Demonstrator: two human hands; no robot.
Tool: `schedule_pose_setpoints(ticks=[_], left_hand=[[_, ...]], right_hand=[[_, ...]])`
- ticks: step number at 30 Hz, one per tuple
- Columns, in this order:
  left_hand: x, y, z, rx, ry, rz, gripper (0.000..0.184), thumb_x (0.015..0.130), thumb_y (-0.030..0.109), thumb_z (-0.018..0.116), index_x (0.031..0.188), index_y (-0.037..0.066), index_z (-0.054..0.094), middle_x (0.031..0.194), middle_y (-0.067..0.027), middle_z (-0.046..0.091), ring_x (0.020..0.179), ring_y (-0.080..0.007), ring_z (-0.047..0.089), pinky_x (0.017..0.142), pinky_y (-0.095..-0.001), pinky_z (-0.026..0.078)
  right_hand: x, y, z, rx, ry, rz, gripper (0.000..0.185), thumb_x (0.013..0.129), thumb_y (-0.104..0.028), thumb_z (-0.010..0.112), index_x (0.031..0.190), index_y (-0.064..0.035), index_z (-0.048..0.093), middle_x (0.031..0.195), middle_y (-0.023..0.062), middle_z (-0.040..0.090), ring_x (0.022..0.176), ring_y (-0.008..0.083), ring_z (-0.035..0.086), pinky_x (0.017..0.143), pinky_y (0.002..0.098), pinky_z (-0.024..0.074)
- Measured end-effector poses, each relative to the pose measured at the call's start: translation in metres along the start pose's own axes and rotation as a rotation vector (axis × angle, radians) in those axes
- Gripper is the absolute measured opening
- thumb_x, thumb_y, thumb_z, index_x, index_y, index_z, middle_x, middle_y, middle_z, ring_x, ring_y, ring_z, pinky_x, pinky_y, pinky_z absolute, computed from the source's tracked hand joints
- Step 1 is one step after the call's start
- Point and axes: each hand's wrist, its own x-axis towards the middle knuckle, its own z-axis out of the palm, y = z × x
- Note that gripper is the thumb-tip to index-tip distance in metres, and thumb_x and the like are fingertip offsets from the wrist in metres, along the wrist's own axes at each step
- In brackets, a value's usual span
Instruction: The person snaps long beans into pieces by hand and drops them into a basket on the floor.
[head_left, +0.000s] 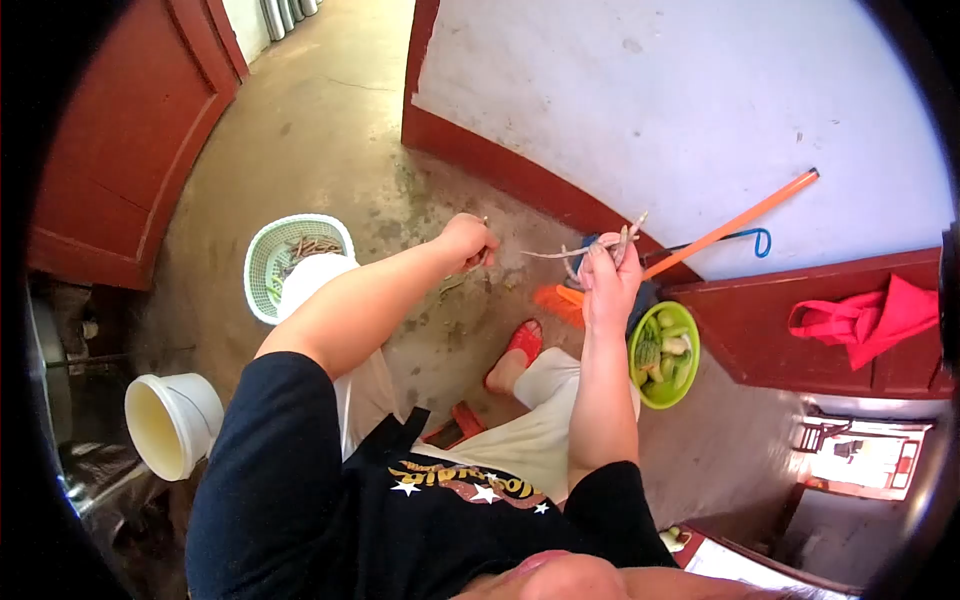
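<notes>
My left hand (pixel 468 243) is closed in front of me, with a tiny tip of something showing at its fingers; what it pinches is too small to name. Several long, thin, pale purplish pods (pixel 558 254) are gripped in my right hand (pixel 612 282), some sticking out to the left and others upward. A gap separates the two hands. Below my left forearm, a pale green mesh basket (pixel 257 246) on the floor holds brownish and green pods (pixel 312 246), partly hidden by a white shape.
A green bowl (pixel 640 388) of green vegetables (pixel 664 350) stands right of my right forearm. Behind that hand, an orange-handled broom (pixel 740 220) leans by the wall. A white bucket (pixel 172 425) is at left. Red cloth (pixel 860 322) hangs at right. My red shoe (pixel 525 340) is below.
</notes>
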Motion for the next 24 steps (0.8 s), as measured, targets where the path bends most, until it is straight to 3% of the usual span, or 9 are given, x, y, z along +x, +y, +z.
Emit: schedule_pose_setpoints(ticks=[2, 3, 6, 10, 15, 17, 18, 22, 24], left_hand=[[0.007, 0.003, 0.002, -0.027, -0.120, 0.135, 0.011, 0.082, 0.010, 0.053, 0.081, 0.000, 0.050, 0.065, -0.0136, 0.060, 0.050, -0.0154, 0.053, 0.039, -0.0287, 0.037], [0.002, 0.007, 0.008, -0.018, -0.138, 0.131, 0.011, 0.082, 0.010, 0.053, 0.081, 0.000, 0.050, 0.065, -0.0136, 0.060, 0.050, -0.0154, 0.053, 0.039, -0.0287, 0.037], [-0.024, 0.018, 0.013, -0.157, -0.555, 0.059, 0.014, 0.087, 0.017, 0.048, 0.093, 0.004, 0.050, 0.079, -0.0121, 0.063, 0.065, -0.0187, 0.062, 0.052, -0.0311, 0.051], [-0.032, 0.020, 0.020, 0.103, -0.614, 0.014, 0.016, 0.085, 0.015, 0.050, 0.094, 0.002, 0.052, 0.066, -0.0060, 0.058, 0.053, -0.0114, 0.054, 0.046, -0.0259, 0.045], [-0.026, 0.017, 0.023, 0.086, -0.444, 0.050, 0.010, 0.079, 0.009, 0.051, 0.079, 0.000, 0.054, 0.056, -0.0014, 0.046, 0.044, -0.0097, 0.042, 0.039, -0.0263, 0.039], [-0.016, 0.011, 0.019, -0.022, -0.273, -0.022, 0.011, 0.078, 0.009, 0.052, 0.072, 0.000, 0.052, 0.056, -0.0036, 0.048, 0.044, -0.0111, 0.043, 0.038, -0.0277, 0.038], [-0.013, 0.009, 0.016, -0.046, -0.171, -0.067, 0.014, 0.079, 0.009, 0.051, 0.067, 0.000, 0.050, 0.057, -0.0057, 0.049, 0.045, -0.0135, 0.045, 0.037, -0.0301, 0.039], [-0.018, 0.017, 0.018, -0.144, -0.111, 0.084, 0.012, 0.080, 0.010, 0.050, 0.075, -0.001, 0.051, 0.060, -0.0067, 0.052, 0.048, -0.0144, 0.049, 0.038, -0.0299, 0.041], [-0.037, 0.030, 0.028, -0.173, -0.282, 0.213, 0.013, 0.082, 0.012, 0.050, 0.085, 0.000, 0.052, 0.064, -0.0054, 0.054, 0.051, -0.0139, 0.052, 0.040, -0.0279, 0.043]], right_hand=[[0.003, -0.003, -0.008, 0.180, 0.016, 0.182, 0.004, 0.082, -0.003, 0.050, 0.084, -0.0061, 0.049, 0.058, 0.0013, 0.043, 0.042, 0.0070, 0.035, 0.039, 0.0207, 0.0257], [0.002, -0.002, -0.013, 0.274, 0.051, 0.321, 0.004, 0.082, -0.003, 0.050, 0.083, -0.0067, 0.049, 0.058, 0.0021, 0.044, 0.041, 0.0081, 0.035, 0.038, 0.0213, 0.0261], [0.004, 0.014, -0.020, 0.347, 0.053, 0.450, 0.004, 0.081, -0.007, 0.052, 0.082, -0.0075, 0.048, 0.059, 0.0031, 0.045, 0.040, 0.0088, 0.036, 0.037, 0.0225, 0.0258], [0.004, 0.029, -0.016, 0.288, 0.067, 0.472, 0.007, 0.080, -0.008, 0.053, 0.080, -0.0075, 0.047, 0.060, 0.0028, 0.046, 0.041, 0.0084, 0.036, 0.037, 0.0225, 0.0256], [0.000, 0.038, -0.003, 0.170, 0.109, 0.334, 0.006, 0.080, -0.007, 0.053, 0.080, -0.0071, 0.047, 0.061, 0.0001, 0.045, 0.044, 0.0062, 0.036, 0.040, 0.0220, 0.0279], [-0.004, 0.050, 0.001, -0.270, 0.088, 0.054, 0.006, 0.080, -0.007, 0.054, 0.082, -0.0065, 0.049, 0.062, -0.0028, 0.043, 0.049, 0.0042, 0.036, 0.045, 0.0204, 0.0289], [-0.006, 0.047, 0.003, -0.270, 0.063, 0.011, 0.007, 0.080, -0.008, 0.056, 0.083, -0.0059, 0.050, 0.064, -0.0042, 0.042, 0.053, 0.0027, 0.036, 0.047, 0.0191, 0.0287], [-0.007, 0.023, 0.015, -0.024, -0.002, 0.187, 0.007, 0.082, -0.009, 0.056, 0.082, -0.0052, 0.049, 0.062, -0.0027, 0.044, 0.050, 0.0037, 0.038, 0.044, 0.0195, 0.0285], [-0.006, 0.032, 0.011, 0.012, -0.002, 0.266, 0.007, 0.082, -0.009, 0.056, 0.082, -0.0054, 0.049, 0.061, -0.0022, 0.044, 0.048, 0.0042, 0.038, 0.043, 0.0195, 0.0282]])
